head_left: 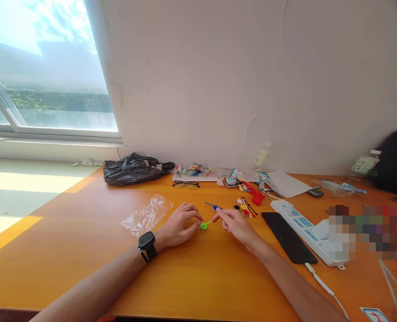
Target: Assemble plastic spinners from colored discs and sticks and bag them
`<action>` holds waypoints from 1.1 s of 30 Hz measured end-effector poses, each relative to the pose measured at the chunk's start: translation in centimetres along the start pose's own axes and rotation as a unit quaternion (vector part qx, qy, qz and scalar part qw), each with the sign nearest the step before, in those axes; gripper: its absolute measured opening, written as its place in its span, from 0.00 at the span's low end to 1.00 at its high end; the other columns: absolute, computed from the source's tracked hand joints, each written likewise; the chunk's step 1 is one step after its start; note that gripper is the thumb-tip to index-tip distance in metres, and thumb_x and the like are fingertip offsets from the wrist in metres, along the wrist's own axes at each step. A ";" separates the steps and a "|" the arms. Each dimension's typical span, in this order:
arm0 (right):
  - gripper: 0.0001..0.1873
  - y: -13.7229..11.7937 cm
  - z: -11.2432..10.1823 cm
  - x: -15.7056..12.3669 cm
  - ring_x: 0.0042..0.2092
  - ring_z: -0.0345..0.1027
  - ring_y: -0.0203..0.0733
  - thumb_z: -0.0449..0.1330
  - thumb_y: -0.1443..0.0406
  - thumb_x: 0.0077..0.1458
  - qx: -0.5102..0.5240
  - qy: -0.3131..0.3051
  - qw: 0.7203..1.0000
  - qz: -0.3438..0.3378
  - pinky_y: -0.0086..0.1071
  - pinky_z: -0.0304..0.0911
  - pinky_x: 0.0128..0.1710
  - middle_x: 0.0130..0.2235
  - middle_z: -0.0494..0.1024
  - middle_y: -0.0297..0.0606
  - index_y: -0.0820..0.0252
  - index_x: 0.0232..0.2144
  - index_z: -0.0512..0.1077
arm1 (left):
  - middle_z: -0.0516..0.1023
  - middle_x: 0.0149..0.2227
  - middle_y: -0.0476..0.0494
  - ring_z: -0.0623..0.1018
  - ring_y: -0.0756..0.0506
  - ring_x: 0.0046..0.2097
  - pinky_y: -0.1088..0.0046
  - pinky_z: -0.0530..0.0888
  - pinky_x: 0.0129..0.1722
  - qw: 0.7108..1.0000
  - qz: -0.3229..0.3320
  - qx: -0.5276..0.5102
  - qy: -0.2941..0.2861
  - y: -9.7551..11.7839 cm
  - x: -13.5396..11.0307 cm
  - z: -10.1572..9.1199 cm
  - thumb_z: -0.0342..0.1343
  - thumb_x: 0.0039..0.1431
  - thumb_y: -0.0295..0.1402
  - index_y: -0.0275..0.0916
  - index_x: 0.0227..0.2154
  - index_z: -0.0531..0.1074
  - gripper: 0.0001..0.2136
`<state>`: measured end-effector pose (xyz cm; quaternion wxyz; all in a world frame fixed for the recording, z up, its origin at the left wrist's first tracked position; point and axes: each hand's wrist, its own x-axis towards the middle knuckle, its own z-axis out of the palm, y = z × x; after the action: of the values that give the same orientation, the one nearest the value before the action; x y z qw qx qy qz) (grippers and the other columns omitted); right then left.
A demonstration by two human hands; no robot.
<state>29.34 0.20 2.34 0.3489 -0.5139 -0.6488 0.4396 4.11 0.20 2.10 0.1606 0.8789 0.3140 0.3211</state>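
A small bright-green plastic piece, a round disc with a thin stick [204,226], is between my two hands just above or on the table. My left hand [183,225], with a ring and a black watch on the wrist, has its thumb and forefinger closed at the disc's left edge. From the other side, my right hand [233,223] pinches the end of the green stick, its fingertips partly hiding it. Just beyond the right fingers lies a blue plastic piece [214,206] with a thin rod. Small red, yellow, black and white pieces [245,207] lie beyond my right hand.
A clear plastic bag [147,214] lies left, a black bag [131,170] behind it. Glasses [186,184], a tray of colourful parts [198,172] and a red toy gun [254,194] are farther back. A black phone [287,237] and white power strip [307,232] are right.
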 end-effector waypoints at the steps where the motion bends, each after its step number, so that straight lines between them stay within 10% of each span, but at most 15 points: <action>1: 0.34 0.0 0.1 0.0 0.24 0.50 0.35 0.54 0.38 0.62 -0.003 -0.003 1.000 0.000 0.32 0.47 0.27 0.21 0.56 0.27 0.62 0.32 0.80 | 0.77 0.45 0.37 0.74 0.40 0.47 0.60 0.71 0.50 1.000 0.000 -0.001 0.000 0.0 0.0 0.0 0.50 0.72 0.37 0.42 0.40 0.80 0.13; 33: 0.35 -0.6 0.1 -0.3 0.25 0.48 0.35 0.54 0.39 0.61 0.003 -0.020 1.000 0.007 0.32 0.46 0.28 0.21 0.56 0.26 0.65 0.36 0.80 | 0.77 0.45 0.38 0.74 0.40 0.46 0.60 0.73 0.51 0.999 0.028 0.015 -0.011 0.3 0.0 -0.1 0.53 0.72 0.39 0.44 0.43 0.82 0.13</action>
<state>29.08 -0.20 2.89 0.3343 -0.5087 -0.6506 0.4541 4.14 -0.04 2.31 0.1419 0.8931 0.2922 0.3113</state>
